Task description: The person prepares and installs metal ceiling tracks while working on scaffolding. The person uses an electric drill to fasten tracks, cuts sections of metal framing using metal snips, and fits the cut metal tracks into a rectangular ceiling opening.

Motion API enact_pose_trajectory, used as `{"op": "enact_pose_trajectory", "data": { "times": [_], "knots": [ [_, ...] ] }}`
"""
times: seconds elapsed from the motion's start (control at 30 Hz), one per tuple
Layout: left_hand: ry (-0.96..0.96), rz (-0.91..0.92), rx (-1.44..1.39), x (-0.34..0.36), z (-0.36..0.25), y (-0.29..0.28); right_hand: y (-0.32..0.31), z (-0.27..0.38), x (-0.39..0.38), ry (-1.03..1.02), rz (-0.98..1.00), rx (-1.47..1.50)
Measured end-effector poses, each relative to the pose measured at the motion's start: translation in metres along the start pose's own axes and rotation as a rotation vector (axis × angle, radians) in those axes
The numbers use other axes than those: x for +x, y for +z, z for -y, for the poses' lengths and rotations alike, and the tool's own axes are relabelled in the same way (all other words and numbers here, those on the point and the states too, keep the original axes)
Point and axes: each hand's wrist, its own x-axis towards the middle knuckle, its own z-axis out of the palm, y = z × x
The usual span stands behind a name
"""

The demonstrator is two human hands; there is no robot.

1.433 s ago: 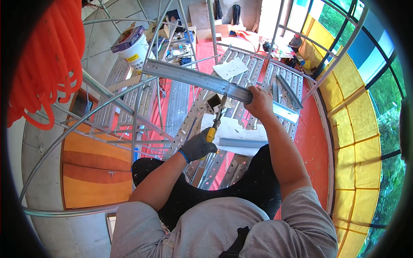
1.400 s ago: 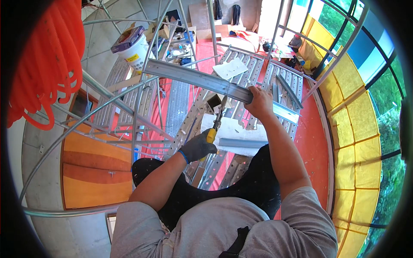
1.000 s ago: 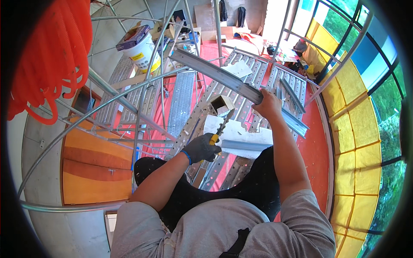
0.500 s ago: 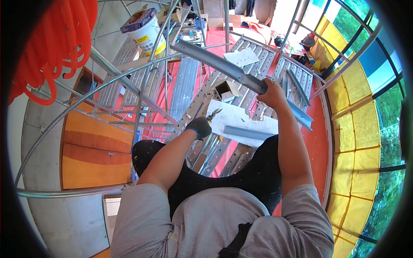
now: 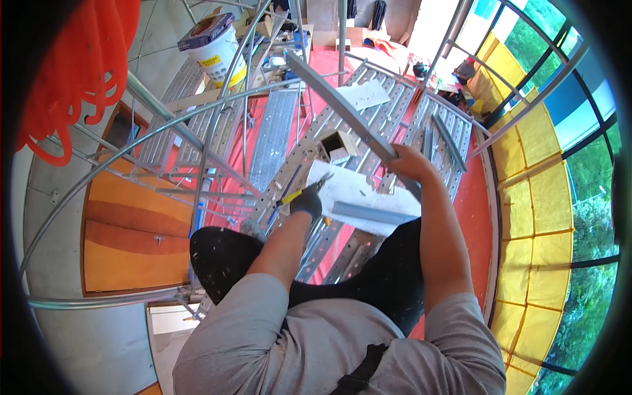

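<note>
My right hand (image 5: 409,163), bare, is wrapped around a long grey metal channel (image 5: 349,110). The channel slants from the upper left down past my grip, lifted over the platform. In a dark glove, my left hand (image 5: 307,203) closes on yellow-handled snips (image 5: 291,196); their jaws point up and right, apart from the channel. Beneath both hands lies a white board (image 5: 359,186) with an uneven edge. A shorter metal channel piece (image 5: 372,214) rests across that board, close to my knee. My left fingers are partly hidden by the glove's dark shape.
A perforated metal platform (image 5: 395,99) carries an open cardboard box (image 5: 338,146), another white sheet (image 5: 363,95) and loose channel pieces (image 5: 449,141). Scaffold tubes (image 5: 178,125) cross on the left, beside a white bucket (image 5: 220,56). An orange coiled hose (image 5: 85,72) hangs upper left. Another person (image 5: 465,69) is far off.
The long channel has turned over and tilted more steeply, and my right hand has come lower. My left hand has shifted slightly right, and the snips have swivelled, showing their yellow handle.
</note>
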Motion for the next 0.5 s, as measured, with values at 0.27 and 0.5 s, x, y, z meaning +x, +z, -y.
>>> {"op": "enact_pose_trajectory", "data": {
  "times": [0.27, 0.5],
  "knots": [
    [0.009, 0.272, 0.082, -0.006, -0.006, 0.050, -0.022, -0.025, 0.007, 0.057, 0.165, 0.102],
    [-0.081, 0.469, 0.124, 0.007, 0.012, 0.077, -0.010, -0.014, 0.027, -0.007, 0.434, 0.463]
  ]
}}
